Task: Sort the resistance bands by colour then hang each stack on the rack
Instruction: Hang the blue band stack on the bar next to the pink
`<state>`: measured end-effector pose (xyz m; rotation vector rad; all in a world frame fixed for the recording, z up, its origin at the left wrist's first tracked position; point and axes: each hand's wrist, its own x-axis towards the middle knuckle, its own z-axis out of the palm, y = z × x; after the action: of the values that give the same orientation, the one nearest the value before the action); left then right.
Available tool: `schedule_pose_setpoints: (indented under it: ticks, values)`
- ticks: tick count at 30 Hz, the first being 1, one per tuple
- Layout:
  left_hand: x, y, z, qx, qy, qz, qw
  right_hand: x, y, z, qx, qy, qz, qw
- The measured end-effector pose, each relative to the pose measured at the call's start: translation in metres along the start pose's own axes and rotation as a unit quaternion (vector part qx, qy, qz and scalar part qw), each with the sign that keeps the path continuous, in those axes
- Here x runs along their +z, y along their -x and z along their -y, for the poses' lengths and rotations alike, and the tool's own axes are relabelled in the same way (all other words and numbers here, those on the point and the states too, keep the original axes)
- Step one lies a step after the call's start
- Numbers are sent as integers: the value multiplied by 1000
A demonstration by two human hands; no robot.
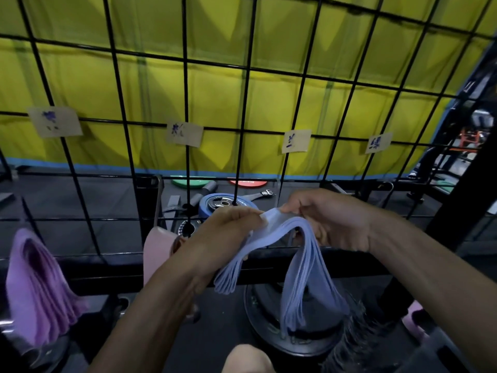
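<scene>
Both hands, left [228, 232] and right [330, 219], pinch the blue band stack's [301, 265] top edge just before the wire rack [185, 103], purple bands [35, 286] hanging at 9 o'clock.

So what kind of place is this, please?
Most likely a gym: coloured weight plates lie on the dark floor behind a black wire grid rack, and both hands hold a stack of blue resistance bands.

Past the grid I see a yellow curtain [215, 103], and on the floor [80, 200] a blue weight plate [215, 204], green plate [185, 183], red plate [248, 182].
</scene>
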<state>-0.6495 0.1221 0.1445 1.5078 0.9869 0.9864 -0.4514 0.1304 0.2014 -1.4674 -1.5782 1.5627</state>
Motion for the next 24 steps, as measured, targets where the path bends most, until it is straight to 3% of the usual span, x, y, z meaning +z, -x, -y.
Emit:
schedule_pose_setpoints:
  ticks: [6,14,24]
  values:
    - [2,1,2,-32,36,-1,999,1,-3,-5,21,-34,8,999]
    - [3,0,4,-21,-49,-10,999,1,-3,-10,55,-20,30,998]
    - [0,2,-2,-7,-90,2,996,10,-6,-12,76,-83,28,993]
